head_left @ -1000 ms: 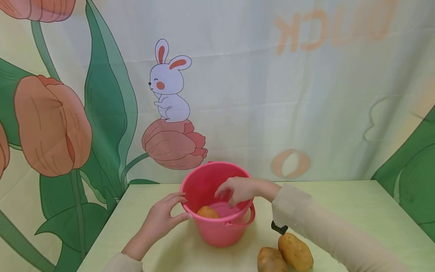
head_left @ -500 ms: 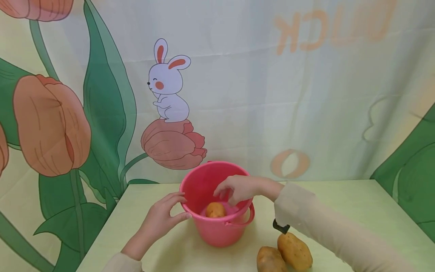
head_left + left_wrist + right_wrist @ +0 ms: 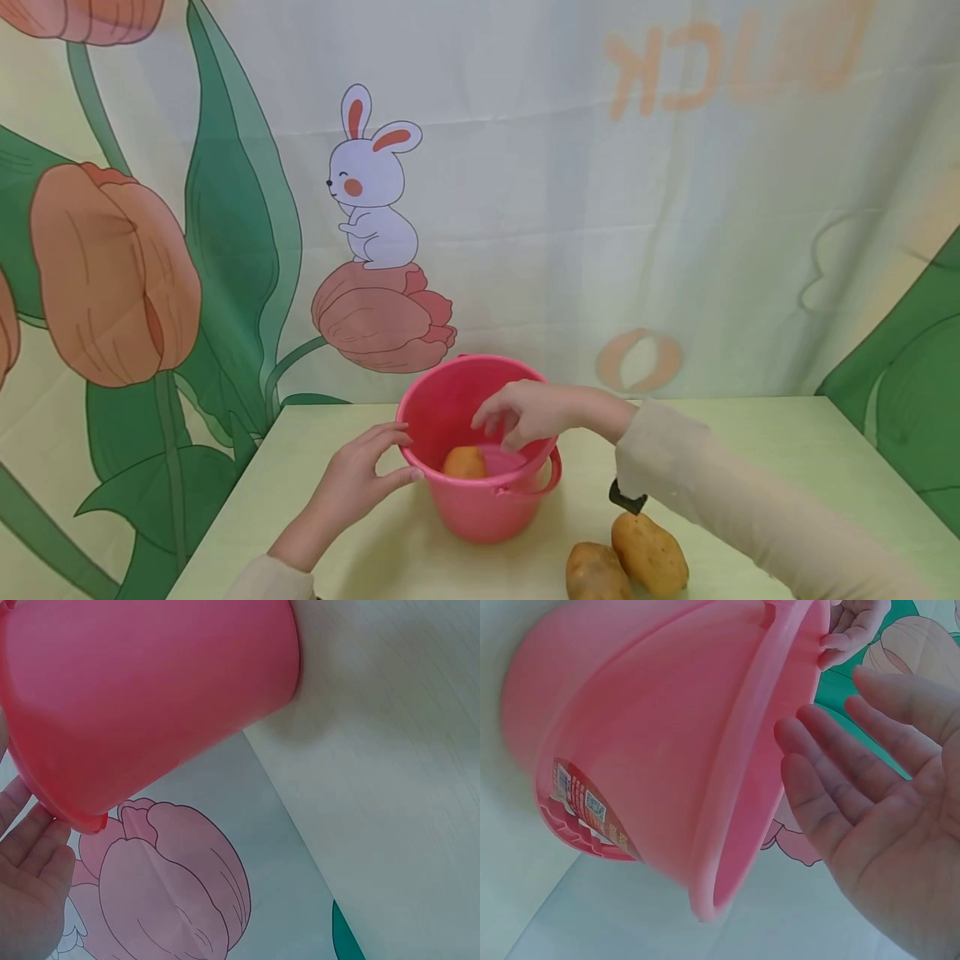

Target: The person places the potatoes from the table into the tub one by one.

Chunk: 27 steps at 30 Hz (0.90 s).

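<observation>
Head view alone shows potato (image 3: 464,462) inside bucket (image 3: 480,508); right hand (image 3: 525,414) empty, grip relaxed; left hand (image 3: 356,479) touching rim.

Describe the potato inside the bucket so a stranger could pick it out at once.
On the pale green table stands a pink bucket. The potato lies on its bottom, below the right hand. Unlike the two potatoes on the table, it is inside the bucket.

From my head view the light is bright, soft and even, with only a faint shadow under the round pink plastic bucket (image 3: 480,500) on the pale green table (image 3: 750,442). Both wrist views sit so close that the bucket looks washed-out and slightly soft.
</observation>
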Motion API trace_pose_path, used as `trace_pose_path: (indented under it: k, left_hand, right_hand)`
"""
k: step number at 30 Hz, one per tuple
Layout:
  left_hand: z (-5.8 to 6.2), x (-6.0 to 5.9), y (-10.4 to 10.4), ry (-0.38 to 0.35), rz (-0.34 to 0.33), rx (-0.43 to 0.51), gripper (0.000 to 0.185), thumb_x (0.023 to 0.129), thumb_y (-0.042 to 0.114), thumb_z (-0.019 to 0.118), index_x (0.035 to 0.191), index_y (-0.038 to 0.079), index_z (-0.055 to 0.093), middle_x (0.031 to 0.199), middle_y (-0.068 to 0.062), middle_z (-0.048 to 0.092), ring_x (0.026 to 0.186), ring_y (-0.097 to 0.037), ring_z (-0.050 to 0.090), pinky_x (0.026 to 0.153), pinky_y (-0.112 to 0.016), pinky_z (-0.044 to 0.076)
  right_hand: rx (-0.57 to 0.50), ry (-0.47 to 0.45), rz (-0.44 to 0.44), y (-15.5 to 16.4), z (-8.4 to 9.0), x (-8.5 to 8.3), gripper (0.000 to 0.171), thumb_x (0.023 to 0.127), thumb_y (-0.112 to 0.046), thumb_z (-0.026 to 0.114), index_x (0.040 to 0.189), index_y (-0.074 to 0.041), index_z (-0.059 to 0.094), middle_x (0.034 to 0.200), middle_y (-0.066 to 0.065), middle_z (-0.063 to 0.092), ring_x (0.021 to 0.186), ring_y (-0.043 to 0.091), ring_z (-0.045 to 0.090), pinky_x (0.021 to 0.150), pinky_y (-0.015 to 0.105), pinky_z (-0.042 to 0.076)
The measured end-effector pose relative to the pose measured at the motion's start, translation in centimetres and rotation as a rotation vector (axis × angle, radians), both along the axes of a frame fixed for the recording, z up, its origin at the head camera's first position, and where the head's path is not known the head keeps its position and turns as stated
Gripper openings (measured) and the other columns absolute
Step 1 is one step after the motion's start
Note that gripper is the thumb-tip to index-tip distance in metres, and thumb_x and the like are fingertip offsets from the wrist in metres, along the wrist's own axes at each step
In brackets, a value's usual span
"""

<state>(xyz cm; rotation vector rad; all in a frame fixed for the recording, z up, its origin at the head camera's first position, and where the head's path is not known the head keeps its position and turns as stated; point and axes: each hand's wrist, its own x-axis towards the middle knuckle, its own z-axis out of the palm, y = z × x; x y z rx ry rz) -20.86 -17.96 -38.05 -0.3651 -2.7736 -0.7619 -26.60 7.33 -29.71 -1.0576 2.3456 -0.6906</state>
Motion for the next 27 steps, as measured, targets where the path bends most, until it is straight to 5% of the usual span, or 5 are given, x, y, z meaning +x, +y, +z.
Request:
trace_pose_path:
  k: [27]
  left_hand:
    - [0.1, 0.2, -0.1, 0.005, -0.003, 0.010, 0.037, 0.067, 0.039, 0.073, 0.099, 0.023, 0.062, 0.120, 0.004, 0.055, 0.114, -0.018, 0.050, 0.082, -0.037, 0.051]
  right_hand:
    - [-0.054, -0.004, 0.005, 2.2, 1.1, 1.0, 0.039, 0.077, -0.006, 0.063, 0.115, -0.009, 0.056, 0.102, 0.002, 0.060, 0.090, 0.015, 0.055, 0.069, 0.024, 0.052]
